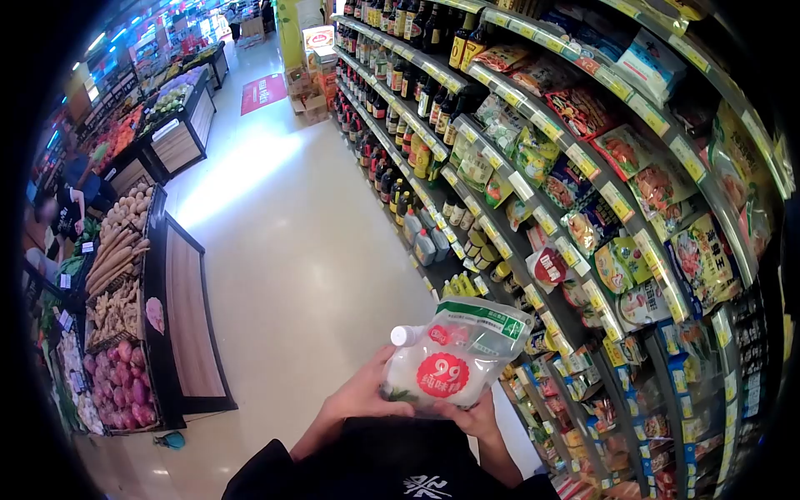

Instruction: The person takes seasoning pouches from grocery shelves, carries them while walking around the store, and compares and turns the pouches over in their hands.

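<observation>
Between my two hands is a clear plastic seasoning pouch (454, 360) filled with something white. It has a round red label marked 99, a green strip along its upper edge and a white cap at its upper left corner. My left hand (364, 395) grips the lower left side, with the thumb across the front. At the lower right, my right hand (477, 415) holds the bottom edge, its thumb also in front. The fingers behind the pouch are hidden. It is tilted, held in front of my dark top.
Tall shelves (575, 154) on the right carry bagged seasonings and sauce bottles (400, 83). Produce stands (196, 312) line the left, with red onions (121, 383) and root vegetables. A person (67, 217) is at the far left. Cardboard boxes (308, 104) stand up the aisle.
</observation>
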The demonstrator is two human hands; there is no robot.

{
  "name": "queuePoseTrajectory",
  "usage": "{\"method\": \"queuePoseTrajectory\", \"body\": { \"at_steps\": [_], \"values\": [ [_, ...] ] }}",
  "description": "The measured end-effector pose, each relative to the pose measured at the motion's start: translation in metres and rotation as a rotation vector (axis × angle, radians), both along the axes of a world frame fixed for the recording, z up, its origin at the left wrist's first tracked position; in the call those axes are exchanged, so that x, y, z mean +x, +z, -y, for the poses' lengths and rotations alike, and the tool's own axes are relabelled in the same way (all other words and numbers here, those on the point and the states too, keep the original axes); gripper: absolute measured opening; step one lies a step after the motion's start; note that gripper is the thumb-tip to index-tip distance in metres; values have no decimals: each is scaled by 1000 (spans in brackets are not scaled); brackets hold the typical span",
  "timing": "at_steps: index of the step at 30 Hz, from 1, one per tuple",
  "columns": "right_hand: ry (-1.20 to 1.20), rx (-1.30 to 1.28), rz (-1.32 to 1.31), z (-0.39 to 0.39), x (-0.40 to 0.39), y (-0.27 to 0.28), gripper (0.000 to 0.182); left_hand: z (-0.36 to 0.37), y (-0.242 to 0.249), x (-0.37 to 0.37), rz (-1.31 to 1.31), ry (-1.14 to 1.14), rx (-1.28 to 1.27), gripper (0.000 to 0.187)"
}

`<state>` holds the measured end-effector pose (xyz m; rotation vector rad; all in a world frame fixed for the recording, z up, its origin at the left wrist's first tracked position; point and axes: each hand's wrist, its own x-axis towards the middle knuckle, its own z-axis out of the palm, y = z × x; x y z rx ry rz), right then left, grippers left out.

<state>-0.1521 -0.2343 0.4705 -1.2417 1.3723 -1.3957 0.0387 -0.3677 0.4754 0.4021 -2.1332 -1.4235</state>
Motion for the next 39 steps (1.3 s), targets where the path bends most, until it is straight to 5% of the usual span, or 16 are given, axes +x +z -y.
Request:
{"method": "queuePoseTrajectory", "body": {
  "at_steps": [2, 5, 8, 12, 15, 23, 26, 29, 39],
  "values": [
    [-36, -7, 15, -15, 7, -2, 33, -8, 4, 1, 31, 4, -136, 64],
    [-65, -19, -13, -40, 8, -1, 34, -39, 1, -2, 16, 7, 286, 52],
    [-12, 61, -23, -73, 1, 2, 41, -76, -13, -7, -6, 68, 449, 51],
    [-122, -36, 170, -121, -2, -2, 50, -127, 7, -21, -185, 71, 122, 52],
    [-161, -55, 220, -147, 4, 40, 46, -168, 29, -17, -184, 47, 243, 55],
    [-79, -68, 263, -189, 11, 50, 36, -234, 48, 2, 79, 155, 633, 54],
    [-48, -46, 283, -197, 16, 48, 35, -242, 36, 4, -129, 124, 555, 53],
    [-43, -38, 267, -199, 16, 36, 36, -244, 42, 5, 86, 240, 458, 51],
    [-123, -191, 258, -171, 2, 34, 61, -220, 63, -13, -52, 225, 397, 45]
  ]
}}
